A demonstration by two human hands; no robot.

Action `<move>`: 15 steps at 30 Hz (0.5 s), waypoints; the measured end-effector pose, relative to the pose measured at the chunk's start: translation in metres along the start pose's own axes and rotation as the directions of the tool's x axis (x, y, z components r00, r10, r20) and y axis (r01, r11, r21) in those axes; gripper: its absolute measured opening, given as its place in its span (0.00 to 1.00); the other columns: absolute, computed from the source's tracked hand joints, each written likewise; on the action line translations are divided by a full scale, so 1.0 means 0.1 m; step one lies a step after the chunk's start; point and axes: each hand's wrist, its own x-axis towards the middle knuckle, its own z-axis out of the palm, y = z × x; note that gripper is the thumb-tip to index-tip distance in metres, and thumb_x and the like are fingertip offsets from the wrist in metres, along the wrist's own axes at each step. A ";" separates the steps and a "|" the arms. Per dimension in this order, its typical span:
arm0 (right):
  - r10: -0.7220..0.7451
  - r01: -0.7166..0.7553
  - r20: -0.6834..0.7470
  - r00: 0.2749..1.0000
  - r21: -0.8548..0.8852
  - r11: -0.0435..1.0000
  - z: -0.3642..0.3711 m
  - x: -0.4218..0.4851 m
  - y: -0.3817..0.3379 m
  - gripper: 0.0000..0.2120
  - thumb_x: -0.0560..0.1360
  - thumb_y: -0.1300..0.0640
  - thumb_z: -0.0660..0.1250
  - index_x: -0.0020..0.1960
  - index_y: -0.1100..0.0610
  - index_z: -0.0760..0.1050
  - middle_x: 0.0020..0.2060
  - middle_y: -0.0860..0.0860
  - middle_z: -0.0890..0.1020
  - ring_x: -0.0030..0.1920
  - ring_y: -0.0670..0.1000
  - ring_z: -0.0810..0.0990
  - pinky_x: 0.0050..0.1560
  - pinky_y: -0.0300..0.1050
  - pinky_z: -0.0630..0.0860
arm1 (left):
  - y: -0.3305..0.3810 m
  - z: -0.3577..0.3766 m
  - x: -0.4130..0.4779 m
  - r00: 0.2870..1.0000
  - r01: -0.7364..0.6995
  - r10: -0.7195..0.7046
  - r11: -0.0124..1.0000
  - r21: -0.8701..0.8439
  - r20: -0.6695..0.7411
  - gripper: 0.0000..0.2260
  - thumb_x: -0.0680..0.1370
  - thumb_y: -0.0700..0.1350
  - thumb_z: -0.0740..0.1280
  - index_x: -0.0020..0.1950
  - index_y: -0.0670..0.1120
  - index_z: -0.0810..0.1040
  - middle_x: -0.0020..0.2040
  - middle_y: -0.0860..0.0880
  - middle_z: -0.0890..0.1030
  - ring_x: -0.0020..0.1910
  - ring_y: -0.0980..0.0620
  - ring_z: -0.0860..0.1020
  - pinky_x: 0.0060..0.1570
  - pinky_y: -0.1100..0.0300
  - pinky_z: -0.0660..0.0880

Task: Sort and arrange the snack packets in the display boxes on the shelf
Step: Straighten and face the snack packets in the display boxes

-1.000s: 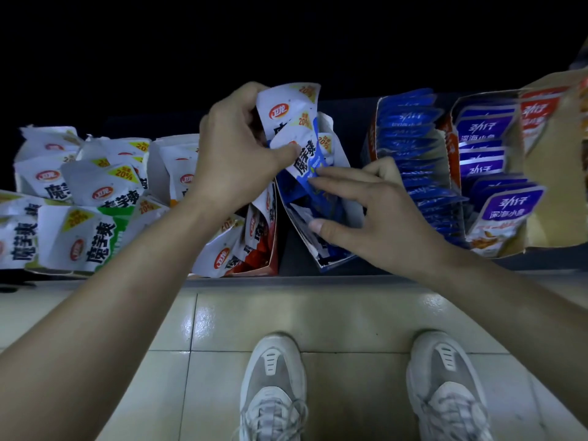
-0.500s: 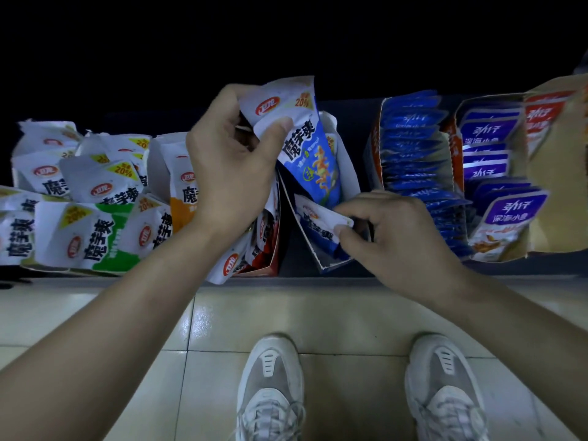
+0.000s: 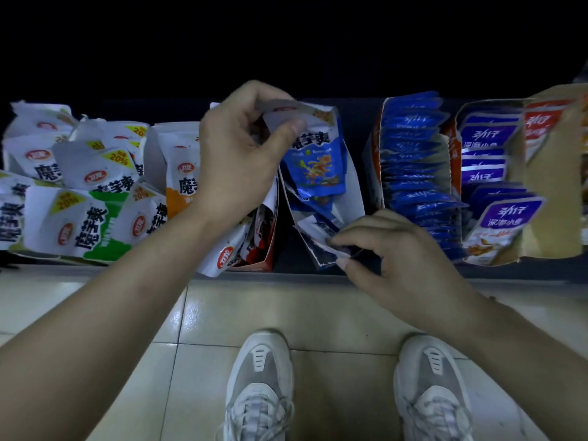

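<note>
a: item status?
b: blue-and-white foil snack packet (image 3: 315,160) upright over the open white cardboard display box (image 3: 354,186); left hand (image 3: 241,160) pinches its top edge, thumb against curled fingers.
a: contents?
b: further blue packets; right hand (image 3: 397,253) pinches a tilted white-and-navy packet (image 3: 318,240) at the box front; the adjacent orange-sided box (image 3: 374,173) holds a row of dark blue sachets (image 3: 413,173).
a: limits?
b: shelf back dark; box floor hidden.
</note>
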 end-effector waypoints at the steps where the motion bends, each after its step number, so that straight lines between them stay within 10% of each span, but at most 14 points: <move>1: 0.000 0.000 0.012 1.000 -0.023 1.000 0.01 0.00 0.00 0.14 0.72 0.52 0.70 0.56 0.54 0.83 0.47 0.44 0.83 0.49 0.49 0.76 0.49 0.49 0.77 | -0.02 0.00 0.00 0.999 0.013 -0.014 0.999 0.041 0.043 0.05 0.79 0.41 0.71 0.53 0.44 0.79 0.47 0.49 0.83 0.49 0.53 0.83 0.50 0.50 0.80; 8: 0.001 -0.003 -0.009 1.000 -0.230 0.973 0.07 -0.03 0.00 0.21 0.73 0.46 0.68 0.63 0.53 0.79 0.59 0.46 0.80 0.56 0.54 0.71 0.54 0.54 0.69 | -0.06 0.09 -0.01 0.998 -0.006 -0.015 0.950 0.311 0.064 0.10 0.75 0.46 0.73 0.55 0.51 0.83 0.44 0.63 0.73 0.52 0.51 0.77 0.51 0.55 0.77; 15: 0.142 -0.050 0.159 0.977 -0.477 0.878 0.06 0.14 -0.06 0.26 0.73 0.38 0.59 0.63 0.51 0.78 0.59 0.47 0.79 0.56 0.54 0.65 0.50 0.50 0.59 | -0.09 0.07 -0.01 1.000 -0.011 0.004 0.970 0.244 0.029 0.06 0.79 0.47 0.71 0.54 0.46 0.82 0.48 0.50 0.82 0.50 0.52 0.79 0.50 0.63 0.76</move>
